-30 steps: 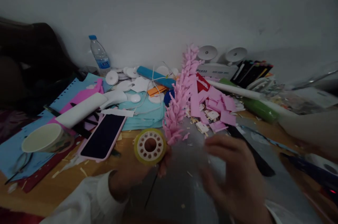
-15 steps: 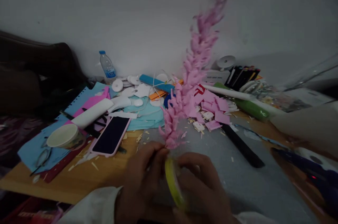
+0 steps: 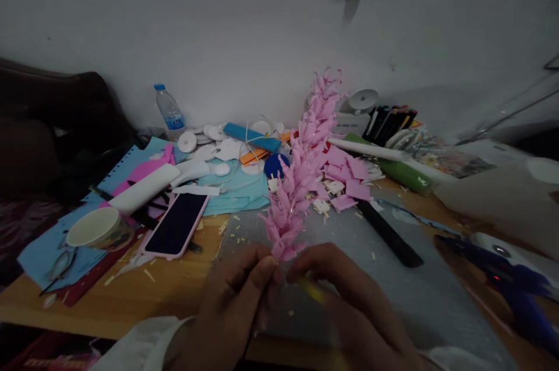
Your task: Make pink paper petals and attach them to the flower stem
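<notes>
Near the table's [image 3: 174,295] left edge: cup [image 3: 94,228], then phone [image 3: 177,225] lying flat; both untouched; left hand [image 3: 233,298] over the near edge of the grey mat [image 3: 423,307], thumb and fingers pinched on the base of the pink flower [image 3: 301,170]; flower leans up and away from that grip, tip standing against the wall [image 3: 244,33] beyond the table's far edge; petals run without an obvious gap from tip to fingers, so the visible length looks done; stem below hidden by the hand, so any bare part left cannot be told; right hand [image 3: 358,301] just right of the base, fingers curled round a yellow roll [image 3: 312,289], probably tape; roll blurred, mostly covered; whether tape reaches the stem, cannot tell; base therefore judged unfinished; by the mat's far edge, loose pink paper pieces [image 3: 358,189], apparently unused; whether they are spares, unclear; beyond the mat's right edge, glue gun [image 3: 502,281], red light showing, in neither hand.
</notes>
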A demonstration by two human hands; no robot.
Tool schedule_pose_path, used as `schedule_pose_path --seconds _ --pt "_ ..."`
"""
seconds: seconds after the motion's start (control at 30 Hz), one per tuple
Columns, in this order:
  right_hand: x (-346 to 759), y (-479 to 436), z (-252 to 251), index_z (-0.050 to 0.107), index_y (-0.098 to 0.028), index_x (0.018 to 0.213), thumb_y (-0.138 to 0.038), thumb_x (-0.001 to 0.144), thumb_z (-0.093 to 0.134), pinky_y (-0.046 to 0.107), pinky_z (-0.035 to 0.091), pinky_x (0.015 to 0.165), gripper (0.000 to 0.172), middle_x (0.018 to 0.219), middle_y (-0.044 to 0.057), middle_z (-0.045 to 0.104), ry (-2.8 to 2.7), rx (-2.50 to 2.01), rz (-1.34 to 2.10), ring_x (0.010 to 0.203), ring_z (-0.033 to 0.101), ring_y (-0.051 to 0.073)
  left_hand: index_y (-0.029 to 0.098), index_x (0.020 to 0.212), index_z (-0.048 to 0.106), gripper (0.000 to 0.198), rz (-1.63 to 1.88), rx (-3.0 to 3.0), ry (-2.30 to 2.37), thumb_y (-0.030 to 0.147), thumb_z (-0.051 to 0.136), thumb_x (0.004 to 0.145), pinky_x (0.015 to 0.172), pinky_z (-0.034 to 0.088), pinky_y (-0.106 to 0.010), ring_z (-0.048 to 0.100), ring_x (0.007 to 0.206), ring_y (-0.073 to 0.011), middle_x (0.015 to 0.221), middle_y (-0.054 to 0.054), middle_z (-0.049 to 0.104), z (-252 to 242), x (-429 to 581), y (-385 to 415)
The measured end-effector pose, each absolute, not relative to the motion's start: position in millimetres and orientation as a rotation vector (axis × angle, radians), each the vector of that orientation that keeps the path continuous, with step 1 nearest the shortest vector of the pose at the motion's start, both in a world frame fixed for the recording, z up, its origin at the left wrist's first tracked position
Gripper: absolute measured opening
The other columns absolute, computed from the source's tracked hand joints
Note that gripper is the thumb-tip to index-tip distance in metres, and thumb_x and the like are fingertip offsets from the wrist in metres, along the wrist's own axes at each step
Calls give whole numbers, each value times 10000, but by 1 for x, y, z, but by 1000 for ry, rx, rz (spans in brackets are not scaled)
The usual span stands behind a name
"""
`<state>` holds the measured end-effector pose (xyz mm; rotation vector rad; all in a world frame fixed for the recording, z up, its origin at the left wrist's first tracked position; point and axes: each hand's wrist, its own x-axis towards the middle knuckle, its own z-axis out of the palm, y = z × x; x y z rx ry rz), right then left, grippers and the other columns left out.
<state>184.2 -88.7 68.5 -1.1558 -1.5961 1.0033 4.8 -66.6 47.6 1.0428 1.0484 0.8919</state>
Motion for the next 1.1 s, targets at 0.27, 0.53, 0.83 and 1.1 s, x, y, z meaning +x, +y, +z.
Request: schedule_pose_path --seconds 0.27,0.53,0.83,1.1 --pt "165 -67 58 641 -199 793 -290 845 571 283 520 708 126 777 32 692 -1382 -1100 1341 773 652 190 169 670 591 342 948 1260 1110 440 555 875 386 301 -151 430 404 -57 515 27 525 57 11 -64" --pt "168 -64 55 651 -197 704 -322 781 693 261 502 701 153 766 13 682 -1335 -1105 1294 737 621 168 173 621 577 336 919 1371 1144 380 536 882 364 280 -167 416 379 -66 483 25 512 66 9 -60" --pt "170 -59 50 606 -190 716 -356 800 685 262 481 703 202 771 7 667 -1330 -1099 1357 749 600 167 167 585 566 348 879 1341 1136 390 561 853 368 258 -176 396 372 -67 459 25 488 73 10 -55" --pt "167 -53 48 674 -199 745 -346 781 711 265 489 748 155 814 22 692 -1407 -1140 1098 817 623 190 160 623 549 404 727 1124 993 495 549 849 374 220 -167 326 379 -46 480 42 465 71 7 -51"
